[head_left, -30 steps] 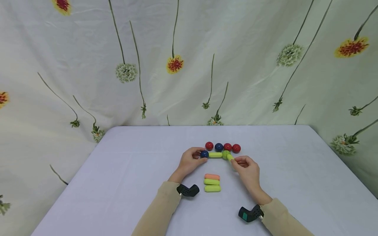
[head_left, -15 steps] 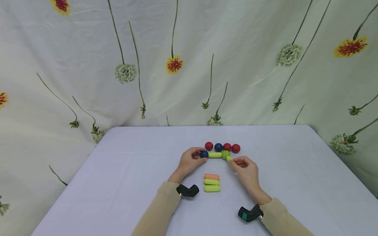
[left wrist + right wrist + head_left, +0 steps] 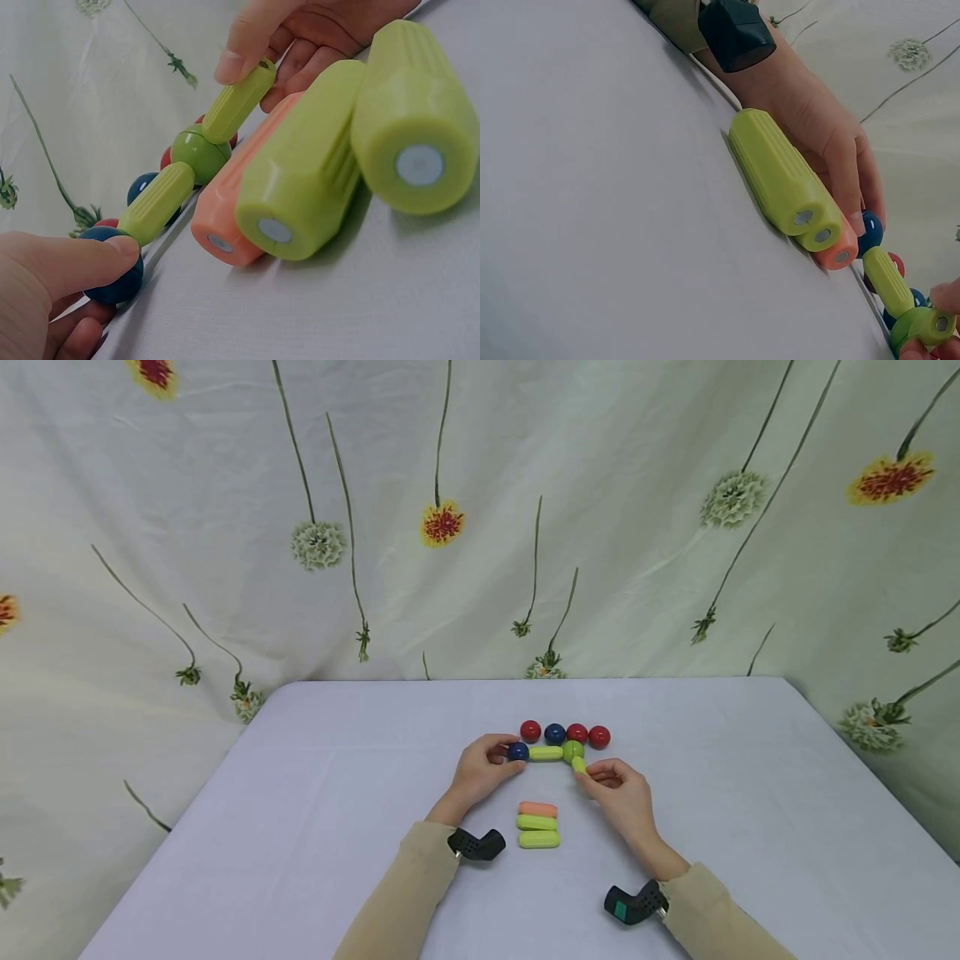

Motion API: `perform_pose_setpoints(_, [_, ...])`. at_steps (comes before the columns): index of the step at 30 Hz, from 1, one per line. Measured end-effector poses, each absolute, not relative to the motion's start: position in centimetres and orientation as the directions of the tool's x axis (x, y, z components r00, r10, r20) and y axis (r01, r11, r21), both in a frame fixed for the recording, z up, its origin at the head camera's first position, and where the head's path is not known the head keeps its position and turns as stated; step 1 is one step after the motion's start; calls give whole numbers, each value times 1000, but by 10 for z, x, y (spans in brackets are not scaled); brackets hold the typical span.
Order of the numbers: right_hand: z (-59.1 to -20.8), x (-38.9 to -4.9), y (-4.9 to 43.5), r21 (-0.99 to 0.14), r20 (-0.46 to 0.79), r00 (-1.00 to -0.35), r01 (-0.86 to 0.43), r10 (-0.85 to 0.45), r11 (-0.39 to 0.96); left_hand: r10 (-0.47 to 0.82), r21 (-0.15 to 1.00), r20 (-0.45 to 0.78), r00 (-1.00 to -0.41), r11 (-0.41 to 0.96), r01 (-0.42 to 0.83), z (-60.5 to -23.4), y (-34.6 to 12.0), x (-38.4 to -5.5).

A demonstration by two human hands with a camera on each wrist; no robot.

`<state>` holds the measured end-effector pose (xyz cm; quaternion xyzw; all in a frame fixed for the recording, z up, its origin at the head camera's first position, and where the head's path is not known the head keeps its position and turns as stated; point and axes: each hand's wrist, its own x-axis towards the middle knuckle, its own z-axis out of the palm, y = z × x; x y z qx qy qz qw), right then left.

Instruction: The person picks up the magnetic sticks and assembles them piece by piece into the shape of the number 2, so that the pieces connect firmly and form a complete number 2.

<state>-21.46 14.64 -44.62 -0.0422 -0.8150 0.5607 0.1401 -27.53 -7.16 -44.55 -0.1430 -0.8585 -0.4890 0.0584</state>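
Observation:
With thumb and fingers my left hand (image 3: 480, 771) pinches a dark blue ball (image 3: 112, 264) at the left end of a joined chain. From that ball a yellow-green magnetic rod (image 3: 546, 753) runs right to a green ball (image 3: 201, 154). A second yellow-green rod (image 3: 238, 103) slants from the green ball toward me. My right hand (image 3: 621, 793) pinches this second rod near its free end. Seen from the right wrist, the rod's end (image 3: 943, 324) shows a silvery round magnet. Fingers partly cover both the blue ball and the second rod.
Behind the chain stand a red ball (image 3: 530, 731), a blue ball (image 3: 555, 734) and two more red balls. Between the forearms lie an orange rod (image 3: 537, 809) and two yellow-green rods (image 3: 538, 839), side by side on the white tabletop (image 3: 337, 802). A flowered cloth (image 3: 637, 527) hangs behind.
My right hand has shifted slightly left, swinging the second rod about the green ball so it points more directly toward me. The left hand and the loose pieces stay put.

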Motion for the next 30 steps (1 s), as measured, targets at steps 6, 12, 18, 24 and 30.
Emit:
perform_pose_setpoints(6, [-444,-214,147,-919,144,-968,-53,207,390,189,824,243,-951,477,305,-446,-71,-276])
perform_pose_setpoints(12, [-439,-215,148,-926,64,-983,5,169,378,191,824,253,-949,472,314,-448,-72,-277])
perform_pose_setpoints(18, [-439,-219,151,-940,41,-987,13,153,341,197,827,256,-947,463,319,-449,-72,-278])
perform_pose_setpoints(24, [-439,-224,155,-947,-1,-992,41,126,317,197,821,250,-948,476,316,-449,-72,-278])
perform_pose_setpoints(30, [-434,-227,159,-943,-47,-995,72,85,324,201,820,256,-946,472,322,-449,-72,-278])
